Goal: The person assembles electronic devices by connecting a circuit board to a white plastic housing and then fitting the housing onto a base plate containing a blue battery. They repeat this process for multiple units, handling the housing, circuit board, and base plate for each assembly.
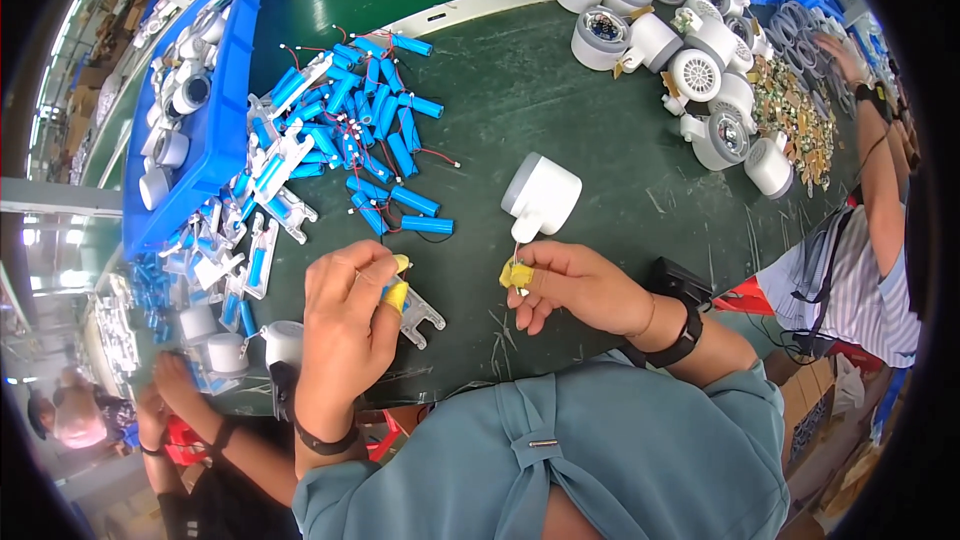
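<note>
My left hand [348,305], yellow finger covers on its tips, is closed on a pale plastic bracket [425,318] with a forked end. Most of the bracket is hidden under the fingers. To the right, my right hand [580,285] pinches the end of a thin wire [516,249], also with yellow finger covers. Whatever sits at the wire's end is too small and covered to make out. That wire runs up to the short neck of a white round housing [552,195] with a grey rim, which lies on its side just beyond my right fingers.
Blue battery cells [380,105] with wires are heaped at the far left, beside brackets [262,255] holding cells. A blue bin [215,130] of housings stands left. More housings [697,75] and small circuit boards [795,120] lie far right. Co-workers' arms [880,170] are on both sides.
</note>
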The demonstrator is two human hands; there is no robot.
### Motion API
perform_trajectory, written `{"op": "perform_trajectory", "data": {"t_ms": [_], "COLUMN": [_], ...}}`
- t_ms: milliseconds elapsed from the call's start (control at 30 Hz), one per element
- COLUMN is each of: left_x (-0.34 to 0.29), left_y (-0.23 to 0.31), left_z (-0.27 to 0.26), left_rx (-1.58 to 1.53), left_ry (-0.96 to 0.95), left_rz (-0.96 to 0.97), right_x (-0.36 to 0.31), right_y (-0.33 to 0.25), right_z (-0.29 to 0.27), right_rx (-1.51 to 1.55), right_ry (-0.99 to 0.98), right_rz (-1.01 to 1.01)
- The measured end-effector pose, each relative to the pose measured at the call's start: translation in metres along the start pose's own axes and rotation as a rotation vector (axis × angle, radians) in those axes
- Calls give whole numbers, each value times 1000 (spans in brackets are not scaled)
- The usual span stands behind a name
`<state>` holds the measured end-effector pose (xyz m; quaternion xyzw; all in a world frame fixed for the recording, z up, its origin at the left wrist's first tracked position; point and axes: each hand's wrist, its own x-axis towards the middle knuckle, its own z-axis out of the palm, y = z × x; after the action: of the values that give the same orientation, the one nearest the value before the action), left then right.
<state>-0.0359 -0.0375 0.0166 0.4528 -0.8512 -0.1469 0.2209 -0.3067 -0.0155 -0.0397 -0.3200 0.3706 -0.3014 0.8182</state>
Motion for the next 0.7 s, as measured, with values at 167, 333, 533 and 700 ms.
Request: {"op": "perform_trajectory", "data": {"t_ms": [167,333,533,700], "left_x": [2,-1,-3,7], "left_y": [3,-5,-12,-1], "left_z": [-3,18,20,27], "left_rx": [36,82,137,191], "left_ry": [-166,-123,-179,-86], "left_rz": [-111,-150,-116,106], "right_x": [-1,-1,-1,0], "right_y": [-1,5,7,6], "right_z": [6,5,6,8], "right_rx": [-137,-193,-237,-242], "right_ry": [-5,-20,-18,-7], "right_rz": [47,10,-33,-4]}}
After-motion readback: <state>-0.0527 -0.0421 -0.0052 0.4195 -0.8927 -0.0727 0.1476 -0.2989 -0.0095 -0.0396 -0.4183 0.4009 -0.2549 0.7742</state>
